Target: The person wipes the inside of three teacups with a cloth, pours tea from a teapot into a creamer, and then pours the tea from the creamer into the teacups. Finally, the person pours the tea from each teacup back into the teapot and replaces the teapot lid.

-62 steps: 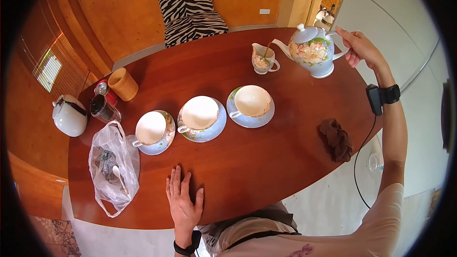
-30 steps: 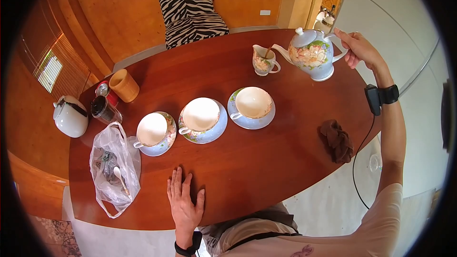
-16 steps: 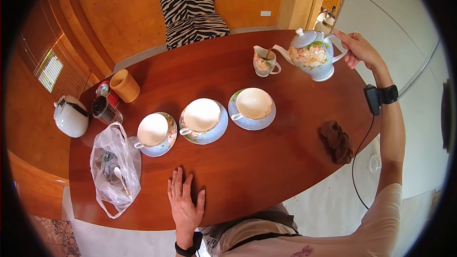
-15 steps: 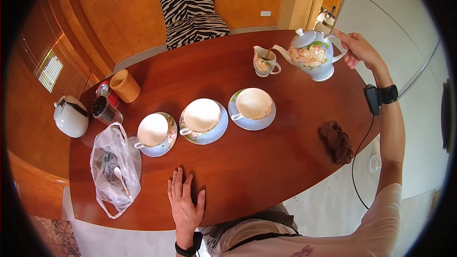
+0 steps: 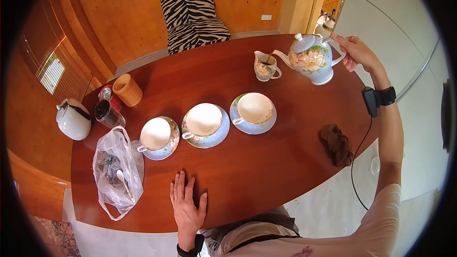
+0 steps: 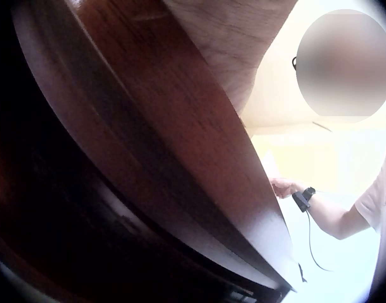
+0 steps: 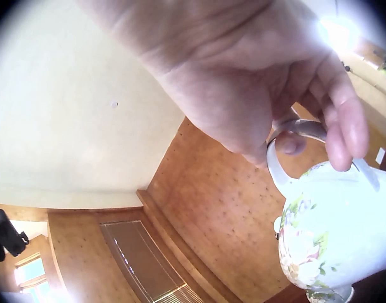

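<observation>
The right hand (image 5: 354, 52) curls round the glossy floral teapot (image 5: 310, 59) handle at the wooden table's (image 5: 247, 162) far edge; the left hand (image 5: 188, 207) lies flat.

head view overhead, wrist views close, both showing teapot (image 5: 312, 58)

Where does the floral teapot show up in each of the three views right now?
Head: floral teapot at upper right, on the far end of the table, its handle held by the right hand.
Left wrist: not in view.
Right wrist: lower right, teapot beneath the right hand.
Shared landmark: the wooden wall.
</observation>
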